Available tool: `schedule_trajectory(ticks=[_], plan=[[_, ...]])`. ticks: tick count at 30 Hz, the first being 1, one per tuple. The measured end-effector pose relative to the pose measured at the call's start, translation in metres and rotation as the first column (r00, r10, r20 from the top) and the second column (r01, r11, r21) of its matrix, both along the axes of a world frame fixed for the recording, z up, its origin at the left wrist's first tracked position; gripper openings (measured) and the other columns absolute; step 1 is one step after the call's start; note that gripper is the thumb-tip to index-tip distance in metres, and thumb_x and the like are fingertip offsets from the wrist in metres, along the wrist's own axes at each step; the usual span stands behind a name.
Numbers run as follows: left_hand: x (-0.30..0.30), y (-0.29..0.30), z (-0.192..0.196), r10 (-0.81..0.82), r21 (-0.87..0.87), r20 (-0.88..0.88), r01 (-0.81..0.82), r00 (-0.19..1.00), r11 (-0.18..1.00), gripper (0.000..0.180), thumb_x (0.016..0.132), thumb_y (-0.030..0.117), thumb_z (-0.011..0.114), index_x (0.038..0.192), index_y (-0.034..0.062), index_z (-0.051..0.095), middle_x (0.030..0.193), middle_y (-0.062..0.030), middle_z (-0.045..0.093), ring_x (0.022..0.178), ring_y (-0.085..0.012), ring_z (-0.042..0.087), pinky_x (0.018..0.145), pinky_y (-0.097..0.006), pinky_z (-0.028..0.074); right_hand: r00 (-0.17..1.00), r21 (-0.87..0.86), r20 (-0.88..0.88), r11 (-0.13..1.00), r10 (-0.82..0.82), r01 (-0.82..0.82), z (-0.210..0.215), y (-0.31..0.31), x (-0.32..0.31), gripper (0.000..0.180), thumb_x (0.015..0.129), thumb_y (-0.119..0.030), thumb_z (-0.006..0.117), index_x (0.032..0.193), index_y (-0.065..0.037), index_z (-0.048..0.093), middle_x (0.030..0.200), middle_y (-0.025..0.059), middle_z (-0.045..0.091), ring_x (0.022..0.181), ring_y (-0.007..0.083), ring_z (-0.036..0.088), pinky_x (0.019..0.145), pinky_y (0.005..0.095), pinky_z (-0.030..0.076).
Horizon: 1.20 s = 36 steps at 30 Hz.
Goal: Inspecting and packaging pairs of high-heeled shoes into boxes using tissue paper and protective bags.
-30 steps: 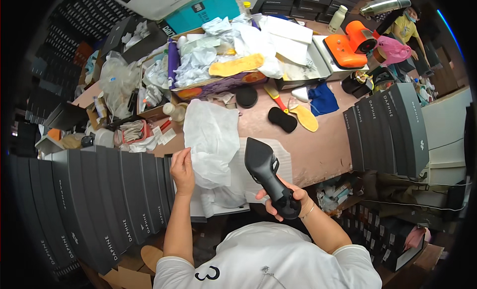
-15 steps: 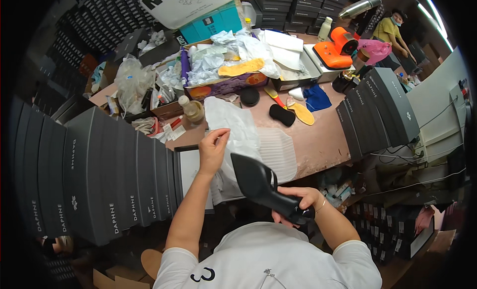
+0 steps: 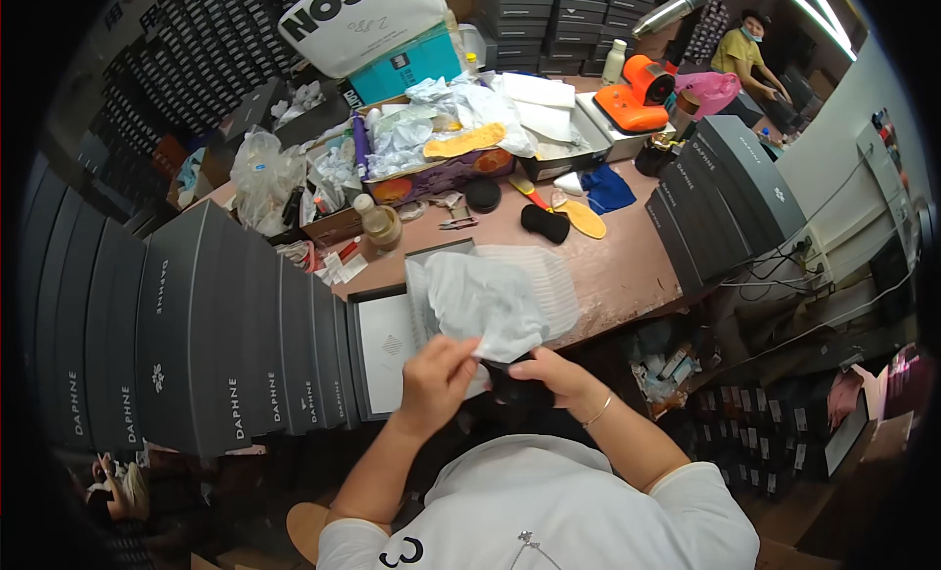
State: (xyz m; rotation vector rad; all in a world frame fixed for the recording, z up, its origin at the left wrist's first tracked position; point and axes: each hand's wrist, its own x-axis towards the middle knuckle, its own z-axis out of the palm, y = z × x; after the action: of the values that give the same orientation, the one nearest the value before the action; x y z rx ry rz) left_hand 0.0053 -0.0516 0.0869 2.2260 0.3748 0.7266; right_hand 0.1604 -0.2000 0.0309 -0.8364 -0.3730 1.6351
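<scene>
My left hand (image 3: pixel 436 382) pinches the near edge of a thin white tissue sheet (image 3: pixel 485 296) between thumb and fingers. Close beside it, my right hand (image 3: pixel 561 376) grips a black shoe (image 3: pixel 517 388), held low in front of my body. The tissue drapes over the far part of the shoe, hiding most of it. Under and behind the tissue lies a white pleated sheet (image 3: pixel 556 288) on the table. An open shoe box (image 3: pixel 384 346) with a white lining sits left of my left hand.
Stacks of dark shoe boxes stand at the left (image 3: pixel 201 345) and right (image 3: pixel 730 212). Farther back on the table are a glass bottle (image 3: pixel 380 224), a black sponge (image 3: pixel 545 224), yellow insoles (image 3: pixel 586 219), a blue cloth (image 3: pixel 610 191) and an orange device (image 3: pixel 635 98). A co-worker (image 3: pixel 750 60) sits far right.
The shoe has swung inward, its front going under the tissue. My left hand has moved down toward it, now pinching the tissue's edge. The tissue has been drawn nearer, uncovering the open box.
</scene>
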Motion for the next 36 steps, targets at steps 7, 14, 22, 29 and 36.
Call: schedule_trajectory(ticks=[7, 14, 22, 29, 36], plan=[[0.043, -0.087, -0.029, -0.448, -0.058, 0.154, 0.460, 0.881, 0.886, 0.040, 0.074, -0.004, 0.068, 0.113, 0.0038, 0.065, 0.079, -0.0086, 0.059, 0.063, -0.0228, 0.060, 0.054, -0.030, 0.047, 0.599, 0.130, 0.630, 0.828, -0.494, 0.546, -0.028, 0.026, 0.005, 0.040, 0.089, -0.015, 0.058, 0.127, -0.003, 0.054, 0.119, 0.0109, 0.060, 0.108, 0.0208, 0.058, 0.093, 0.0318, 0.046], [0.108, -0.117, -0.082, -0.646, -0.331, 0.089, 0.634, 0.758, 0.699, 0.037, 0.087, 0.011, 0.063, 0.123, 0.0086, 0.059, 0.080, -0.0114, 0.053, 0.066, -0.0277, 0.057, 0.057, -0.036, 0.049, 0.632, -0.156, 0.704, 0.798, -0.323, 0.581, -0.078, -0.006, 0.140, 0.034, 0.086, -0.012, 0.059, 0.118, -0.002, 0.057, 0.112, 0.0158, 0.061, 0.100, 0.0264, 0.060, 0.086, 0.0347, 0.048], [-0.054, -0.056, -0.190, -0.121, -0.855, -0.519, -0.512, 0.846, 0.085, 0.027, 0.098, 0.027, 0.052, 0.100, 0.0019, 0.063, 0.080, -0.0038, 0.061, 0.061, -0.0085, 0.054, 0.054, -0.021, 0.044, -0.397, -0.352, 0.803, 0.891, 0.446, 0.288, -0.073, -0.024, 0.188, 0.024, 0.084, -0.010, 0.058, 0.105, 0.000, 0.060, 0.099, 0.0207, 0.063, 0.086, 0.0348, 0.063, 0.074, 0.0397, 0.051], [-0.046, -0.024, -0.233, 0.426, -0.788, -0.579, -0.341, 0.695, -0.513, 0.033, 0.096, 0.039, 0.055, 0.092, 0.0059, 0.057, 0.073, -0.0040, 0.054, 0.058, -0.0108, 0.050, 0.052, -0.025, 0.041, -0.051, -0.129, 0.991, 0.990, 0.127, -0.050, -0.120, 0.143, 0.035, 0.027, 0.082, -0.003, 0.051, 0.108, 0.002, 0.054, 0.098, 0.0236, 0.059, 0.083, 0.0417, 0.062, 0.074, 0.0486, 0.051], [-0.054, -0.015, -0.218, 0.556, -0.726, -0.405, -0.625, 0.726, 0.287, 0.022, 0.093, 0.022, 0.061, 0.087, 0.0010, 0.062, 0.073, -0.0094, 0.056, 0.059, -0.0198, 0.054, 0.052, -0.032, 0.043, -0.233, -0.158, 0.960, 0.987, 0.156, 0.012, -0.173, 0.167, 0.028, 0.024, 0.080, -0.005, 0.054, 0.103, 0.001, 0.052, 0.089, 0.0239, 0.056, 0.072, 0.0427, 0.061, 0.063, 0.0478, 0.052]])
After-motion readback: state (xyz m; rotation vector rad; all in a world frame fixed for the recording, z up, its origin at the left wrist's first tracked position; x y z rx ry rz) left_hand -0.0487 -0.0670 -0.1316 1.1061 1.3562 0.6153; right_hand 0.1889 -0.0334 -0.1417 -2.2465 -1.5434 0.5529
